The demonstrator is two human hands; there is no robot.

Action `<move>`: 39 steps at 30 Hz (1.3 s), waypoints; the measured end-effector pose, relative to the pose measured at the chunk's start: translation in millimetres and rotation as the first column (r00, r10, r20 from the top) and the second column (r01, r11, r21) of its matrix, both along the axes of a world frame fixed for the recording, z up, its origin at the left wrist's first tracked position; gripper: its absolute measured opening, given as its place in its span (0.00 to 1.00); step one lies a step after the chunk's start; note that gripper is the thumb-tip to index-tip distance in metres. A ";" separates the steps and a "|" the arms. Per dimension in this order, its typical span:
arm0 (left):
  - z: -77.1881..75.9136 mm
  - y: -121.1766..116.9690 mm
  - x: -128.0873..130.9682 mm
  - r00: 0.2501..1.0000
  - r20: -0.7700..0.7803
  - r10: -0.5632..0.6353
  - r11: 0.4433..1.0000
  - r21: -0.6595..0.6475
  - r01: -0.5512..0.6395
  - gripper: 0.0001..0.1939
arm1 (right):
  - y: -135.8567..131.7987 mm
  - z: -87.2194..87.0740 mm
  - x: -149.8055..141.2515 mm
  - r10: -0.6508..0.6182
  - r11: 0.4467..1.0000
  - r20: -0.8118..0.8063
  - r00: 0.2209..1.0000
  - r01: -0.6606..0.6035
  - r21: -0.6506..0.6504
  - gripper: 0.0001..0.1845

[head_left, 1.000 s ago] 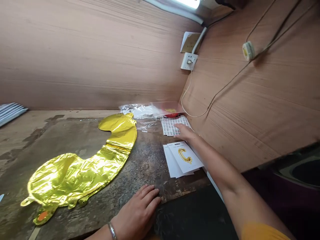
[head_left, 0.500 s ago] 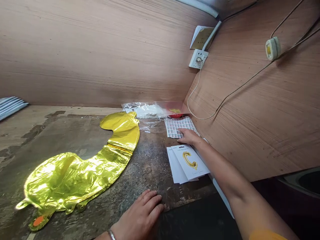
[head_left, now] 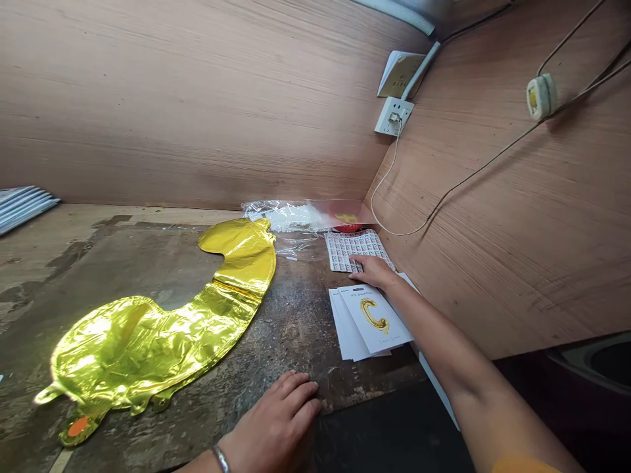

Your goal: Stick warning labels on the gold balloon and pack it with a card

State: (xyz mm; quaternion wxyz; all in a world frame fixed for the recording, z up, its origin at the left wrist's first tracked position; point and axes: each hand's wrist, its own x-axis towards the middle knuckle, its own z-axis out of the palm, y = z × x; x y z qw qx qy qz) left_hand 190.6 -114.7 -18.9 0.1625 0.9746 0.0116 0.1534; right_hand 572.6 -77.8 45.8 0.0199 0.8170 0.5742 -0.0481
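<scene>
My right hand [head_left: 373,270] reaches to the back right and lies on a sheet of small printed stickers [head_left: 357,244]. Its index finger is stretched over the sheet and the thumb is apart, near the sheet's front edge. Just below that hand lie several white cards [head_left: 377,322], the top one printed with a gold letter C balloon. My left hand [head_left: 283,417] rests at the table's front edge, palm down, fingers loosely laid out, holding nothing. To its left a flat gold foil balloon [head_left: 172,341] shaped like a C spreads over the table, with an orange dot on its tab.
Clear plastic bags [head_left: 290,217] and a red item [head_left: 348,228] lie along the back wall. A stack of silvery packets [head_left: 27,207] sits at the far left. A wall socket [head_left: 394,117] feeds a thin cable [head_left: 428,223] that hangs along the right wall.
My hands and the things on the table have stayed almost where they were. The view has shifted very slightly.
</scene>
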 end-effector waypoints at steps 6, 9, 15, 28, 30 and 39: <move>-2.5 -1.6 -0.1 1.000 -0.004 0.010 1.000 -0.023 -0.011 0.20 | 5.8 -5.8 -8.9 -0.002 1.000 0.002 1.000 0.002 0.029 0.19; -3.5 -1.3 -0.3 1.000 0.007 0.012 0.999 -0.053 -0.012 0.19 | 5.5 -7.7 -2.4 -0.023 0.998 -0.042 0.999 0.025 0.049 0.17; -2.3 -1.6 -1.0 1.000 0.007 0.010 0.997 -0.081 -0.009 0.19 | 5.7 -9.7 20.3 -0.225 0.956 -0.106 0.969 0.240 0.166 0.18; -2.9 0.7 0.7 1.000 0.027 0.004 0.998 -0.063 -0.002 0.18 | -14.8 49.0 4.9 -0.400 0.516 -0.161 0.902 0.367 0.774 0.13; -3.6 1.4 0.5 0.999 0.040 -0.003 0.998 -0.065 0.005 0.19 | -31.8 63.2 -11.2 -0.372 0.451 -0.152 0.916 0.322 0.833 0.14; 7.4 9.3 1.4 0.994 0.070 0.089 0.913 -0.404 -0.053 0.18 | -121.3 60.7 -177.7 -0.051 0.390 0.173 0.984 -0.140 0.910 0.05</move>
